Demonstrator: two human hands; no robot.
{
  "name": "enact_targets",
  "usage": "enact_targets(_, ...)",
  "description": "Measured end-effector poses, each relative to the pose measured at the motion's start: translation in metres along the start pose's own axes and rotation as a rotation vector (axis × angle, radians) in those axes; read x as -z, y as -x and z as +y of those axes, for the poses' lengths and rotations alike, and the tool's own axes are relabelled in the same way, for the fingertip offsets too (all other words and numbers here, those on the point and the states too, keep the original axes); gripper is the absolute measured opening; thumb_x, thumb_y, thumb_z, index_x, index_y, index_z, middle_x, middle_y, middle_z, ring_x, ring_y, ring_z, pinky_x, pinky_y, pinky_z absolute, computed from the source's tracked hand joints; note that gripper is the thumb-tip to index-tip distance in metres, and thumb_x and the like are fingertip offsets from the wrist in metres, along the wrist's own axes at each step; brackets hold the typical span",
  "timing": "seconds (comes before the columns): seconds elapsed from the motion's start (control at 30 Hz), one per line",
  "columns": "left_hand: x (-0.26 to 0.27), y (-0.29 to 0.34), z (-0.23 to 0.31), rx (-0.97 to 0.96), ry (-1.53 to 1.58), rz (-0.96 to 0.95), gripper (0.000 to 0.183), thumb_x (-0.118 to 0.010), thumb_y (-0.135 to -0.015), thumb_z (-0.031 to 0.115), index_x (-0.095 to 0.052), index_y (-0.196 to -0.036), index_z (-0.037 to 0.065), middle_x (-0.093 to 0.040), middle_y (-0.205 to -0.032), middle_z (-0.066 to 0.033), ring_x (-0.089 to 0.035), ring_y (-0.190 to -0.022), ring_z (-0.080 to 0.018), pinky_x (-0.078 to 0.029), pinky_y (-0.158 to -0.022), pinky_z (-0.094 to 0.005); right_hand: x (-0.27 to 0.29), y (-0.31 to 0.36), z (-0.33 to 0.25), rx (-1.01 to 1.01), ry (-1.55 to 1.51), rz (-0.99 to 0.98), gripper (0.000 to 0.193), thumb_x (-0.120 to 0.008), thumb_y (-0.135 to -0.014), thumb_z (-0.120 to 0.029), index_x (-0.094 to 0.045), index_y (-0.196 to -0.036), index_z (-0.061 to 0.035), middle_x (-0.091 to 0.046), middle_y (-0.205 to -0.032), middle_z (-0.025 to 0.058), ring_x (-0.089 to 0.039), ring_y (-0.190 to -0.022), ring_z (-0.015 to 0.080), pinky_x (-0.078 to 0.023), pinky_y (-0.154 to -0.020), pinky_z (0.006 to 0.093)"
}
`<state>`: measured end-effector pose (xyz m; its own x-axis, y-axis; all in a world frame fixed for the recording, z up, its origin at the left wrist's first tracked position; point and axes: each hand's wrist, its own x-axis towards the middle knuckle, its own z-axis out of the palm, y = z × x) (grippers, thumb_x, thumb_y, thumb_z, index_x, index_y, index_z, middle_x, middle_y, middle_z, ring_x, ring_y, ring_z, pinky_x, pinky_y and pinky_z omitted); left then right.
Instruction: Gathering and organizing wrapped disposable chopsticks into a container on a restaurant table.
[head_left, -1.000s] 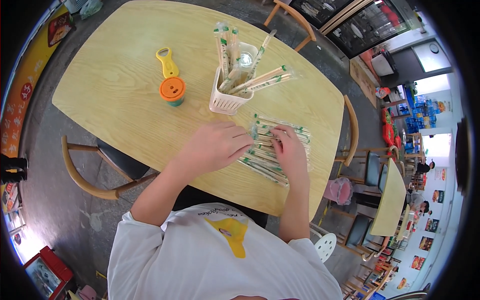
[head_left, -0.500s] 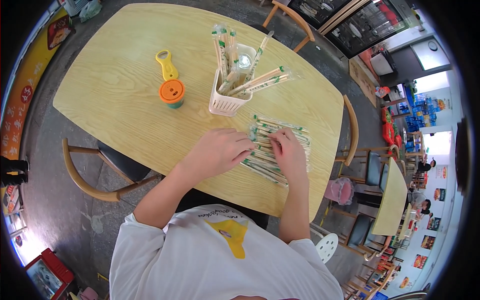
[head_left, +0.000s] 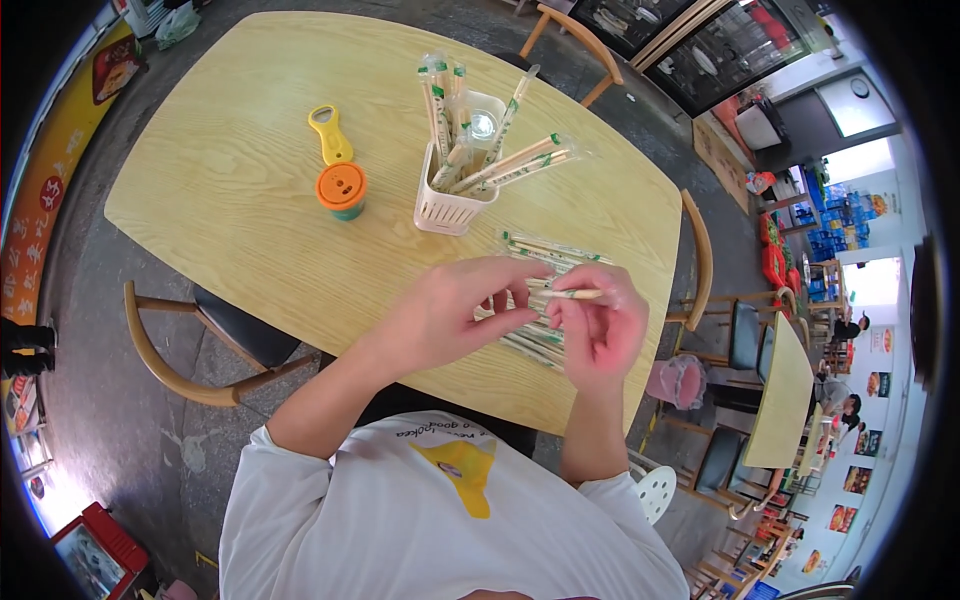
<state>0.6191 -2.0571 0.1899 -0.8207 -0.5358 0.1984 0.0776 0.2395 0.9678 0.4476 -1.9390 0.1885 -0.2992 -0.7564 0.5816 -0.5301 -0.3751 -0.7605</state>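
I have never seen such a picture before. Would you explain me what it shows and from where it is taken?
No machine works here: these are a person's two bare hands, seen from above by a wide fisheye camera worn on the head, so straight edges bend. On the table lie wrapped chopsticks, near a white basket holding more; an orange-lidded container and yellow tool are farther left. The right hand pinches what looks like a chopstick packet; whether the left hand touches it, I cannot tell.
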Motion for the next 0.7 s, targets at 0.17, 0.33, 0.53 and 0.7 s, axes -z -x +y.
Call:
enact_targets(0.17, 0.006, -0.006, 0.006, -0.31, -0.157, 0.113, 0.033, -0.077, -0.088, -0.003, -0.072, -0.12, 0.003, -0.071, -0.091, -0.0077, -0.068, -0.08, -0.0199, -0.055, -0.07, -0.0317, -0.011, -0.021, -0.004, 0.377, -0.043, 0.036, 0.061, -0.069, -0.089, 0.016, -0.057, -0.141, -0.014, -0.072, -0.11, 0.0135, -0.068, -0.092, 0.025, -0.054, -0.073, 0.0297)
enact_targets(0.33, 0.031, -0.031, 0.021, -0.566, -0.45, 0.373, 0.021, -0.078, -0.088, 0.006, -0.074, -0.109, 0.008, -0.069, -0.085, -0.0075, -0.068, -0.073, -0.0262, -0.054, -0.062, -0.036, -0.023, -0.063, -0.03, 0.454, 0.017, 0.043, 0.055, -0.067, -0.09, 0.015, -0.064, -0.137, -0.0141, -0.071, -0.111, 0.0121, -0.069, -0.091, 0.0238, -0.056, -0.071, 0.0306)
enact_targets(0.53, 0.054, -0.046, 0.009, -0.461, -0.641, 0.488, 0.019, -0.077, -0.089, 0.004, -0.073, -0.108, 0.005, -0.069, -0.087, -0.0062, -0.066, -0.068, -0.0209, -0.052, -0.059, -0.0323, -0.053, -0.1, -0.017, 0.198, 0.018, 0.015, 0.037, -0.065, -0.094, 0.01, -0.07, -0.126, -0.0084, -0.07, -0.109, 0.0105, -0.069, -0.088, 0.0237, -0.057, -0.069, 0.0331)
enact_targets(0.7, 0.055, -0.036, 0.001, -0.31, -0.677, 0.504, 0.02, -0.076, -0.09, 0.003, -0.072, -0.11, 0.003, -0.069, -0.088, -0.0055, -0.061, -0.062, -0.0153, -0.049, -0.057, -0.0293, -0.067, -0.105, 0.003, 0.143, 0.222, -0.122, 0.039, -0.064, -0.097, 0.003, -0.063, -0.134, -0.011, -0.067, -0.102, 0.0126, -0.068, -0.087, 0.0306, -0.056, -0.072, 0.0393)
